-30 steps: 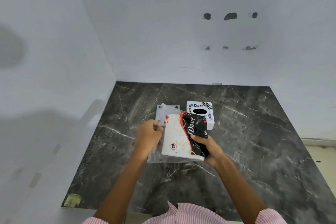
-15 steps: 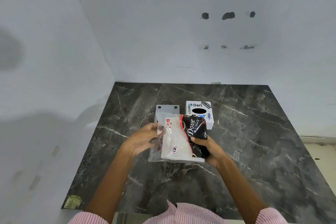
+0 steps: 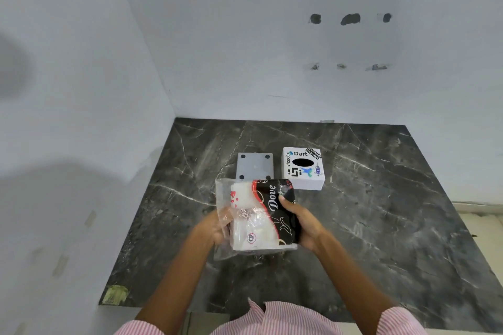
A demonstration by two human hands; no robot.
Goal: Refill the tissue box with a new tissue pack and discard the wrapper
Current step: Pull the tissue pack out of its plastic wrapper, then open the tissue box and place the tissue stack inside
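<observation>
I hold a tissue pack [image 3: 261, 215] in a clear plastic wrapper printed black, red and white with "Dove" above the dark marble counter. My right hand [image 3: 302, 223] grips its black right side, thumb on top. My left hand [image 3: 215, 226] holds the loose clear left end of the wrapper [image 3: 224, 193], partly hidden behind the plastic. The white tissue box [image 3: 303, 168], with stickers and a black oval opening on top, stands just beyond the pack. Its grey base plate [image 3: 254, 166] lies flat to the left of the box.
The dark marble counter [image 3: 381, 212] fills a corner between two white walls, at left and behind. A greenish tape patch [image 3: 115, 294] sits at its front left corner. A pale lower ledge [image 3: 479, 217] lies to the right.
My left hand let go of the pack's top left edge, opened, then slid under the loose clear wrapper end. The pack has tilted slightly; my right hand keeps its grip.
</observation>
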